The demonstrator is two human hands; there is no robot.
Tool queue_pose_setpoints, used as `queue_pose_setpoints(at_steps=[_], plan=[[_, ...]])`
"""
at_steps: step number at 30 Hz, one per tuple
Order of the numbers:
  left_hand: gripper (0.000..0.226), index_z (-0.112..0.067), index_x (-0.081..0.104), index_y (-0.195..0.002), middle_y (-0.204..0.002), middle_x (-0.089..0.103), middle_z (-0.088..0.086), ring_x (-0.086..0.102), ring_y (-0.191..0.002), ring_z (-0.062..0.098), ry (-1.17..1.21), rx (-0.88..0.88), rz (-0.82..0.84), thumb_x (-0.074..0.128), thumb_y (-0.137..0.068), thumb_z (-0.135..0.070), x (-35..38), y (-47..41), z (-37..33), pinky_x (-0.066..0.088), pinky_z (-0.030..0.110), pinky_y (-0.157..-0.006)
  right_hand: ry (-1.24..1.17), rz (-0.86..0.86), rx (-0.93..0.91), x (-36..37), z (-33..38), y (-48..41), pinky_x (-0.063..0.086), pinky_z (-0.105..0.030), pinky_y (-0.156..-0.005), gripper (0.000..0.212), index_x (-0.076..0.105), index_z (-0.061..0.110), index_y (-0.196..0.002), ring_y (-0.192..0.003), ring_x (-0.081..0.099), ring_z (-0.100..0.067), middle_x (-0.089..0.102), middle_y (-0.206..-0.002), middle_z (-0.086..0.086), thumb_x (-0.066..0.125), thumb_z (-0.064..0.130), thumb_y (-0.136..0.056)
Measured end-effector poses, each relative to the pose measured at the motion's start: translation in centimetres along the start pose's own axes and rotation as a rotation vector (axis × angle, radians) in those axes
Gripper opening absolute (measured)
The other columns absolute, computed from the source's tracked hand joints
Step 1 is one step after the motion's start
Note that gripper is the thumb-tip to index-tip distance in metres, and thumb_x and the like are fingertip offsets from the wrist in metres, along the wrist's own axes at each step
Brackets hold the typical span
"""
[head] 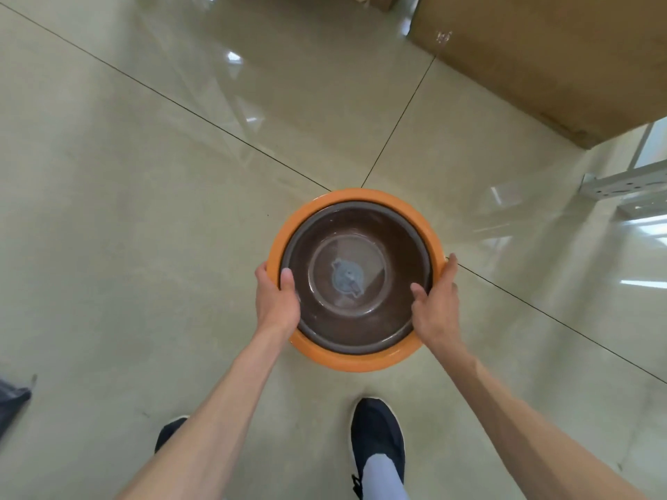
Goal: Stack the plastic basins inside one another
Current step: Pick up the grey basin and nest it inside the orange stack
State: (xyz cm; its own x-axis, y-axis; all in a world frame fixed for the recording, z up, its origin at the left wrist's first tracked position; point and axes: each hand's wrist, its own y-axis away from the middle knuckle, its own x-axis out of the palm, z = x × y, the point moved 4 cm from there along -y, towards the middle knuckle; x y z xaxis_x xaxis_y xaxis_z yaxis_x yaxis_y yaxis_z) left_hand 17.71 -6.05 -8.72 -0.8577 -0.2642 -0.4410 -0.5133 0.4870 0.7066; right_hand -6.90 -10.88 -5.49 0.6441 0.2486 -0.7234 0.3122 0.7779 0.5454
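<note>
A dark brown plastic basin (357, 225) sits nested inside a larger orange basin (364, 195), whose rim shows all around it. A grey sticker lies at the brown basin's bottom. My left hand (276, 301) grips the left rims of both basins, thumb inside the brown one. On the opposite side my right hand (438, 304) grips the rims the same way, thumb inside, fingers around the orange edge. The stack is over the tiled floor; I cannot tell whether it rests on it.
Glossy beige floor tiles (144, 211) spread all around. A large cardboard box (548, 55) lies at the upper right, a metal rack foot (624, 182) at the right edge. A dark bag (11, 402) pokes in at the left. My black shoes (377, 438) stand below the basins.
</note>
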Motion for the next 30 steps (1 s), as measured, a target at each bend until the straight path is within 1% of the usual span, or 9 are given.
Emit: queue_pose_setpoints(at_steps=[4,7,10,15,18,21,24,27,30], plan=[[0.035,-0.019,0.036,-0.134,-0.131,0.050,0.014,0.052,-0.118,0.036,-0.069,-0.041,-0.039,0.035,-0.102,-0.033,0.3,-0.3,0.1,0.039,0.042,-0.101,-0.068,0.074,0.059,0.2,-0.2,-0.8,0.038,-0.037,-0.095,0.069,0.013,0.018,-0.153,-0.114,0.051,-0.043,0.044,-0.130,-0.025,0.051,0.007,-0.096],[0.035,-0.018,0.035,-0.133,-0.132,0.047,0.016,0.050,-0.120,0.037,-0.089,-0.071,-0.007,0.034,-0.102,-0.035,0.2,-0.5,0.2,0.038,0.046,-0.104,-0.062,0.127,0.049,0.0,-0.6,-1.1,0.035,-0.033,-0.086,0.066,0.014,0.017,-0.151,-0.114,0.053,-0.042,0.049,-0.127,-0.023,0.051,0.011,-0.097],[0.039,-0.009,0.038,-0.129,-0.134,0.046,0.015,0.049,-0.123,0.035,-0.101,-0.093,0.031,0.035,-0.102,-0.036,-0.1,-0.6,0.5,0.037,0.046,-0.105,-0.059,0.141,0.040,-0.4,-0.5,-1.2,0.035,-0.031,-0.082,0.058,0.020,0.012,-0.145,-0.108,0.057,-0.039,0.055,-0.116,-0.017,0.051,0.010,-0.096],[0.044,-0.006,0.044,-0.124,-0.130,0.052,0.014,0.052,-0.121,0.033,-0.111,-0.076,0.035,0.038,-0.100,-0.043,-2.3,-1.1,0.7,0.039,0.049,-0.105,-0.104,0.133,-0.015,-0.5,0.9,0.4,0.037,-0.030,-0.081,0.050,0.027,0.012,-0.140,-0.092,0.051,-0.025,0.053,-0.107,-0.006,0.051,0.010,-0.096],[0.040,-0.011,0.046,-0.119,-0.123,0.056,0.011,0.056,-0.114,0.030,-0.079,-0.012,0.027,0.041,-0.099,-0.046,-4.1,-1.9,-0.9,0.043,0.046,-0.100,-0.165,0.096,-0.094,-0.5,2.5,1.2,0.036,-0.027,-0.084,0.051,0.030,0.012,-0.140,-0.095,0.052,-0.020,0.054,-0.111,0.001,0.054,0.010,-0.096],[0.037,-0.010,0.051,-0.113,-0.109,0.064,0.008,0.061,-0.103,0.028,0.009,0.093,0.000,0.046,-0.098,-0.043,-5.7,-4.0,-4.7,0.048,0.039,-0.088,-0.230,0.070,-0.122,-0.2,5.0,0.0,0.037,-0.027,-0.088,0.050,0.031,0.013,-0.140,-0.102,0.054,-0.021,0.055,-0.114,0.005,0.054,0.012,-0.095],[0.038,-0.006,0.058,-0.116,-0.106,0.066,0.008,0.063,-0.097,0.026,0.069,0.183,-0.003,0.048,-0.099,-0.039,-6.3,-7.0,-8.4,0.050,0.036,-0.083,-0.295,0.034,-0.129,0.6,7.7,-2.3,0.040,-0.029,-0.096,0.050,0.031,0.010,-0.140,-0.113,0.058,-0.026,0.055,-0.116,0.004,0.054,0.011,-0.095],[0.033,-0.007,0.062,-0.113,-0.104,0.068,0.007,0.063,-0.096,0.024,0.110,0.214,0.012,0.047,-0.099,-0.033,-5.6,-9.9,-11.1,0.051,0.035,-0.085,-0.295,-0.002,-0.138,1.0,9.9,-5.0,0.036,-0.024,-0.090,0.052,0.029,0.009,-0.142,-0.116,0.058,-0.031,0.058,-0.117,-0.004,0.052,0.011,-0.096],[0.030,-0.010,0.065,-0.114,-0.106,0.070,0.009,0.066,-0.101,0.027,0.137,0.219,0.012,0.048,-0.099,-0.028,-4.6,-12.0,-12.7,0.053,0.040,-0.093,-0.257,-0.048,-0.127,1.3,11.4,-7.3,0.039,-0.027,-0.088,0.053,0.028,0.009,-0.143,-0.114,0.059,-0.035,0.061,-0.124,-0.018,0.051,0.014,-0.096]])
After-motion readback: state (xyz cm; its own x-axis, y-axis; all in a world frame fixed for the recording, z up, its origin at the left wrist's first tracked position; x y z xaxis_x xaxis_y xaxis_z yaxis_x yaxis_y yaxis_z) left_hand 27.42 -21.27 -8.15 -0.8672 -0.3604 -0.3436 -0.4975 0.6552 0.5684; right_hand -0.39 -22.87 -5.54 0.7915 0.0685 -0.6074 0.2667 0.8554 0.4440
